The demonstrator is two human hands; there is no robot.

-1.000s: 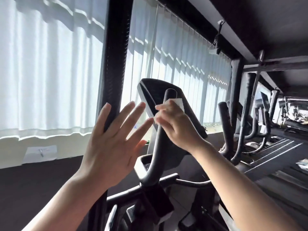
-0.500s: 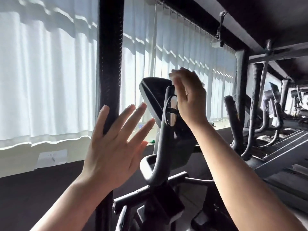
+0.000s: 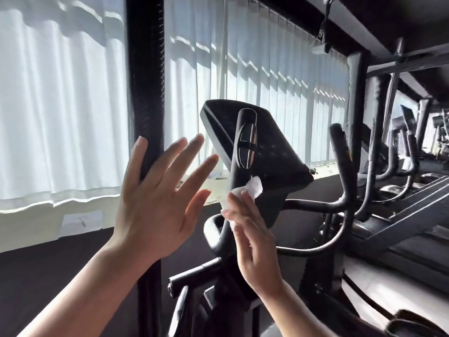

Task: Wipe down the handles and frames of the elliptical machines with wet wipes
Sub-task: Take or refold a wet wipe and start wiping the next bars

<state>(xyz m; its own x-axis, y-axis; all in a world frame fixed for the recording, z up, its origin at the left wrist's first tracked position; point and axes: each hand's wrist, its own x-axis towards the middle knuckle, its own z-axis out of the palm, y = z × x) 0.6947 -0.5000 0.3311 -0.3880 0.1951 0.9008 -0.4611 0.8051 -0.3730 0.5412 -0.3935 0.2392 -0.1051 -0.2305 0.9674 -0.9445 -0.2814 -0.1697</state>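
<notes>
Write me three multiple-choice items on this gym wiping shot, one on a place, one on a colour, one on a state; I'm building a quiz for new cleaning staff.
1. Where is the wet wipe?
A. Against the short grip handle in front of the console
B. On the window sill
C. Draped over the console top

2. What colour is the wipe?
A. Blue
B. White
C. Yellow

3. How is the left hand?
A. Clenched in a fist
B. Gripping the wipe
C. Open, fingers spread, by the tall black handle

Answers:
1 A, the right hand presses it to the short grip handle below the metal sensor.
2 B, it shows bright white against the black console.
3 C, straight fingers lie beside the tall black handle, holding nothing.
</notes>
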